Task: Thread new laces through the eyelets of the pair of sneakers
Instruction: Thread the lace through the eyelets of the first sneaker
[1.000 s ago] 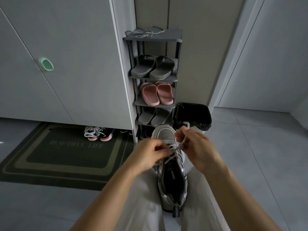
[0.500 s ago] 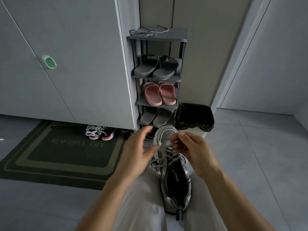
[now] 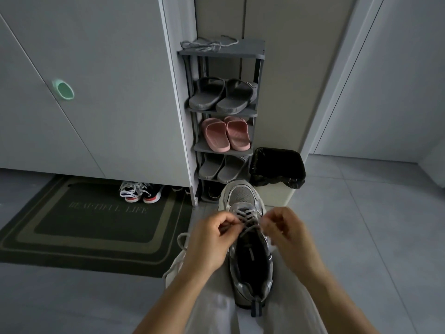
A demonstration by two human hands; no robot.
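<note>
Left hand (image 3: 209, 244) out in front of the shoe rack (image 3: 221, 54) foot: fingers curled in, pinching the lace (image 3: 248, 218) on its left run. Right hand (image 3: 286, 235) level with it, same side of the rack: thumb and forefinger nipped on a lace end (slightly blurred, exact grip point hard to read). Sneaker (image 3: 240, 196) in the lap, straight out from the rack foot, toe toward the rack, opening up.

Handling, as a judgement:
- Lace: soft, limp, light. No push stiffness except at the tip, so best pinched right behind the tip to feed, then pulled from the exit side.
- Likely some drag in the eyelets. Short, even pulls on both runs.
- Sneaker: light, soft mesh upper, stiffer sole. Better steadied by side wall or eyelet strip than by the tongue. Nothing fragile.

Counts:
- 1 sneaker in the lap. Mate not identified: pale shape (image 3: 172, 268) by the left thigh, on the side away from the rack, shoe or cloth, cannot tell.
- 1 lace in work, a few crossings at the end nearest the rack, slack tail looping out past the left hand.
- 1 lace bundle (image 3: 207, 45) on the rack top shelf, strand count unreadable.
- 3 pairs of slides (image 3: 209, 96) on the rack: 2 grey, 1 pink.
- 1 other pair of sneakers (image 3: 140, 192) on the floor left of the rack foot.
- 1 bin (image 3: 289, 174) right of the rack foot, black liner.
- 1 doormat (image 3: 91, 227) left of the rack.
</note>
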